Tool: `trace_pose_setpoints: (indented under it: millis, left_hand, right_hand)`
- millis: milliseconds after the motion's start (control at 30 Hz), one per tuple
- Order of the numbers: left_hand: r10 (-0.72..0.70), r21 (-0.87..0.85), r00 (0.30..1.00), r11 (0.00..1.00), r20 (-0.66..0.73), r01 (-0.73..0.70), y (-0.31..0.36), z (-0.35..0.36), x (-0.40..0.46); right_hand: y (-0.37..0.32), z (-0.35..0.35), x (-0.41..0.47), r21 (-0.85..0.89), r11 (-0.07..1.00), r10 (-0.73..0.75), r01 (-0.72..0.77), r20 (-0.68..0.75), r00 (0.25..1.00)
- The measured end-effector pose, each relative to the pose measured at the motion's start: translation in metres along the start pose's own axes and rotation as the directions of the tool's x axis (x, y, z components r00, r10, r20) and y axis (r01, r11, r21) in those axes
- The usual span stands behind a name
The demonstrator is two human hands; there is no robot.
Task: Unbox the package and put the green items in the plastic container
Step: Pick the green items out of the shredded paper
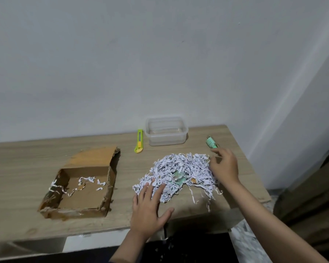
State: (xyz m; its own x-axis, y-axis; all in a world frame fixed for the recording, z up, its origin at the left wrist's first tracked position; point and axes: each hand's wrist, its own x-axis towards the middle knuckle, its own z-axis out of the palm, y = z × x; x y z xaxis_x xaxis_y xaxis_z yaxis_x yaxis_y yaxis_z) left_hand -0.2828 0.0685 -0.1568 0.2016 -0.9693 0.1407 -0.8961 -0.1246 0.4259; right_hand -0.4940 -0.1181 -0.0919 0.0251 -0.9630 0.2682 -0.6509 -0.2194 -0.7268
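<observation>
An opened cardboard box (78, 186) lies at the left of the wooden table with a few paper shreds inside. A heap of white shredded paper (179, 173) sits at the centre right, and green items (179, 177) peek out of its middle. Another green item (211, 142) lies apart, behind the heap at the right. The clear plastic container (166, 132) stands near the wall, with nothing visible in it. My left hand (150, 207) rests flat on the heap's near edge, fingers spread. My right hand (224, 166) touches the heap's right side, fingers apart, holding nothing.
A yellow-green utility knife (139, 141) lies left of the container. The table's front edge (103, 232) runs close to my body, and its right edge (254, 168) drops off beside my right arm. A white wall stands behind.
</observation>
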Motion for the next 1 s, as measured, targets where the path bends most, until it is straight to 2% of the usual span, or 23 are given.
trace_pose_setpoints:
  millis: [100,167,233,300,400,600,667,767,833,900,1000]
  left_hand:
    - [-0.003,-0.038,1.0,0.999,-0.004,0.003,0.002,-0.003,-0.001]
    - [0.004,-0.008,1.0,1.0,0.01,-0.004,0.002,-0.004,-0.001]
    - [0.003,0.03,0.999,1.0,0.032,-0.004,0.003,-0.005,-0.001]
    - [-0.002,0.061,0.999,0.998,0.049,-0.001,0.004,-0.006,0.0]
    - [-0.015,0.07,0.998,0.998,0.068,0.01,0.006,-0.008,0.0]
    - [-0.023,0.053,0.997,0.998,0.073,0.019,0.005,-0.009,0.0]
    - [-0.024,0.046,0.998,0.999,0.065,0.021,0.005,-0.009,0.001]
    - [-0.028,0.044,0.998,0.999,0.058,0.025,0.004,-0.008,0.001]
    - [-0.027,0.043,0.998,0.999,0.054,0.024,0.004,-0.007,0.002]
    - [-0.026,0.028,0.999,0.999,0.044,0.025,0.005,-0.007,0.002]
    - [-0.043,0.035,0.998,0.999,0.056,0.041,0.006,-0.007,0.002]
  right_hand:
    - [-0.03,0.004,-0.029,0.067,0.973,-0.228,0.222,0.116,0.967]
    - [-0.041,0.013,-0.043,0.047,0.947,-0.32,0.319,0.27,0.908]
    - [-0.044,0.023,-0.051,-0.015,0.934,-0.317,0.357,0.426,0.847]
    - [-0.042,0.029,-0.053,-0.08,0.934,-0.265,0.348,0.5,0.825]
    - [-0.034,0.029,-0.05,-0.138,0.953,-0.161,0.268,0.519,0.84]
    - [-0.019,0.014,-0.042,-0.246,0.939,-0.075,0.242,0.538,0.84]
    - [-0.02,0.01,-0.041,-0.209,0.954,-0.087,0.215,0.493,0.866]
    - [-0.035,0.012,-0.042,-0.105,0.959,-0.207,0.265,0.381,0.901]
    - [-0.05,0.017,-0.042,-0.041,0.948,-0.278,0.317,0.384,0.88]
    - [-0.063,0.025,-0.041,0.0,0.942,-0.298,0.337,0.467,0.832]
    - [-0.073,0.037,-0.038,-0.08,0.944,-0.209,0.319,0.602,0.771]
